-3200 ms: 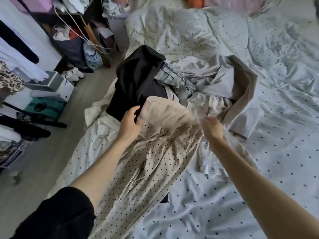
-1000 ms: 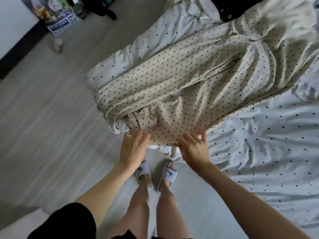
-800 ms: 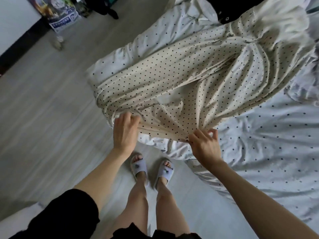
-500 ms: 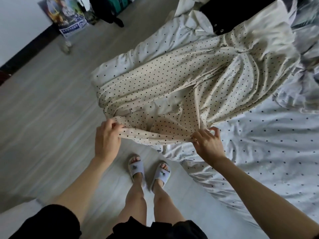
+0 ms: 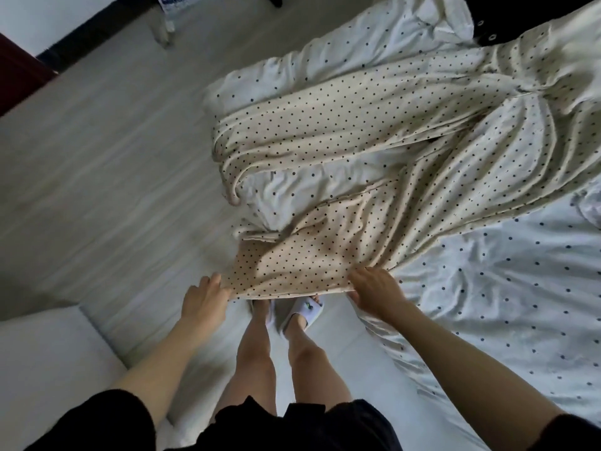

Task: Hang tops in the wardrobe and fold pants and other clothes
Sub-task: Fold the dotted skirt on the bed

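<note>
Standing at the bed (image 5: 507,288), we pinch a hem of the dotted pants (image 5: 374,151) between left hand (image 5: 203,299) and right hand (image 5: 377,288), the pants spread unfolded across the bed, a dark garment (image 5: 533,17) beyond apparently still waiting.

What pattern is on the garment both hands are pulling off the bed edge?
Small dark polka dots on the beige fabric garment; the head view shows it clearly.

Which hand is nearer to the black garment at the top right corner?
The right hand. It holds the dotted beige garment at its hem on the bed side, below the black garment; the left hand holds the hem's floor-side corner, farther away.
</note>
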